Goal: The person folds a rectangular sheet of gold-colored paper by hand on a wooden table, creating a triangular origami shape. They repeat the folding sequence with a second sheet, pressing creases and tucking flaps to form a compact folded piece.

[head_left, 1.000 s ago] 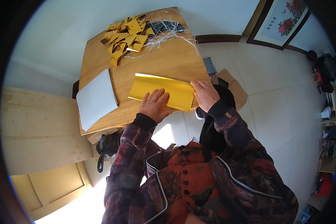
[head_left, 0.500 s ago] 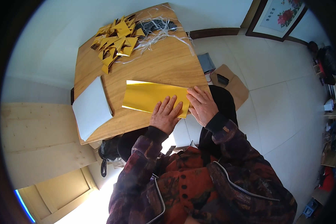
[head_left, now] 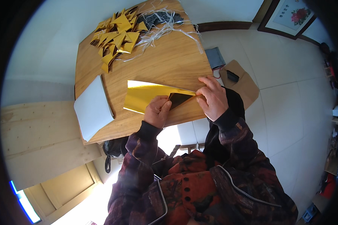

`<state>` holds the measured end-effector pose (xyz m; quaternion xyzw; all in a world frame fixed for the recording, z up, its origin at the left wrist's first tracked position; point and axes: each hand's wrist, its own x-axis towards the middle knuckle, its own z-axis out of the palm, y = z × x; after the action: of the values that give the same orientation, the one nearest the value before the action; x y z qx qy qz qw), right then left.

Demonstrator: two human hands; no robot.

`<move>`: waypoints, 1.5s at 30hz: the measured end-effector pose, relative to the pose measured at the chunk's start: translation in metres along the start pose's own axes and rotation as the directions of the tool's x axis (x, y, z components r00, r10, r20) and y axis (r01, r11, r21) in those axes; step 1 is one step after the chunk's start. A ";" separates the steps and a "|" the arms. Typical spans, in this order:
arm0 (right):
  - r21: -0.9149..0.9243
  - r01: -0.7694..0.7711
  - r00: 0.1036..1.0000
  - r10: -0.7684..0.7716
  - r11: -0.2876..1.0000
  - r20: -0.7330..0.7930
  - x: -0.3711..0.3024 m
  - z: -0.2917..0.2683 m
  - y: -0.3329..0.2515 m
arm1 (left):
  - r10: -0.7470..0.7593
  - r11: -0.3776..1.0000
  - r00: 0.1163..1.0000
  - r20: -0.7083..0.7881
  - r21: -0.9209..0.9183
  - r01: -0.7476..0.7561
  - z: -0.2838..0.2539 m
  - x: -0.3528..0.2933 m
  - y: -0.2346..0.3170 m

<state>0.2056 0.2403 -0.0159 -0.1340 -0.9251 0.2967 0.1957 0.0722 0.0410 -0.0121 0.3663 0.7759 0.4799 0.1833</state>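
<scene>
A sheet of shiny gold paper point(head_left: 141, 98) lies near the front edge of the wooden table point(head_left: 169, 67). Its near right corner is turned up, so a dark triangular flap shows. My left hand point(head_left: 157, 111) pinches that flap between thumb and fingers. At the sheet's right end, the thumb and index finger of my right hand point(head_left: 213, 98) close on the pointed corner, while its other fingers are raised. To the left lies a stack of white paper point(head_left: 94, 109), apart from both hands.
Folded gold paper pieces point(head_left: 118, 37) are heaped at the table's far left. Beside them, white plastic strips point(head_left: 165, 32) tangle over a dark grey bundle point(head_left: 154, 19). Brown paper point(head_left: 246, 84) with a black object point(head_left: 232, 76) lies on the right, below the tabletop.
Both hands lay flat on the gold sheet before. Now they grip it: the near right corner has been folded up, baring its dark underside. My left hand moved slightly left.
</scene>
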 end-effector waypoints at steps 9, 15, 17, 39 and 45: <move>-0.035 -0.025 0.998 0.023 0.999 -0.060 0.017 0.005 -0.001 | -0.038 0.922 0.981 -0.192 0.371 0.108 0.007 0.019 0.007; -0.079 -0.048 0.997 0.043 0.996 -0.062 0.018 0.005 -0.006 | -0.054 0.909 0.979 -0.198 0.395 0.130 0.008 0.020 0.011; -0.098 -0.047 0.997 0.040 0.994 -0.073 0.018 0.005 -0.007 | -0.055 0.909 0.977 -0.204 0.396 0.133 0.009 0.021 0.011; -0.082 0.241 0.947 -0.216 0.967 0.236 -0.004 0.040 -0.043 | 0.040 0.882 0.977 -0.209 0.468 0.064 0.011 0.024 0.004; -0.098 0.225 0.945 -0.193 0.969 0.264 -0.007 0.043 -0.041 | 0.021 0.883 0.980 -0.200 0.464 0.076 0.010 0.024 0.005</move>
<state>0.1872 0.1844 -0.0257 -0.0084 -0.9683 0.2297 0.0980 0.0646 0.0665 -0.0111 0.3388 0.8883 0.3096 0.0173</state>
